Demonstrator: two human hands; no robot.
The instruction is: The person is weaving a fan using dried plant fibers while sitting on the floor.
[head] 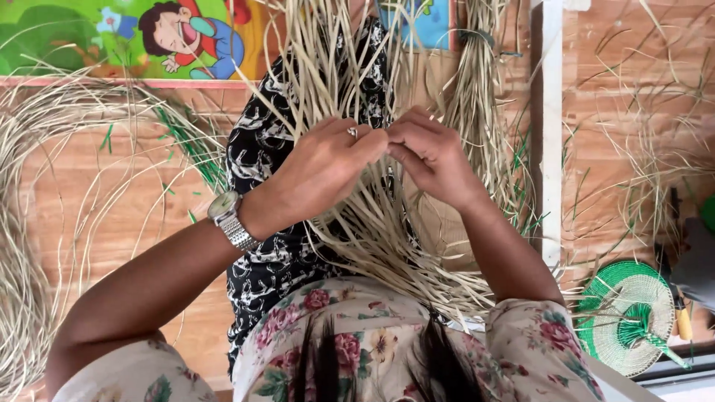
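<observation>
A thick bundle of pale straw strips [372, 231] fans out over my lap, above black-and-white patterned cloth [261, 171]. My left hand [320, 167], with a ring and a metal wristwatch [229, 219], pinches strips at the bundle's middle. Fingertip to fingertip with it, my right hand [432, 152] is also closed on thin strips. Both hands meet near the centre of the view. More strips rise past them toward the top edge.
Loose pale straw [30, 223] curls over the wooden floor at left and lies scattered at right [655, 149]. A green and cream woven fan [629, 316] rests at lower right. A colourful cartoon mat [126, 37] lies top left; a white post [551, 134] stands right of centre.
</observation>
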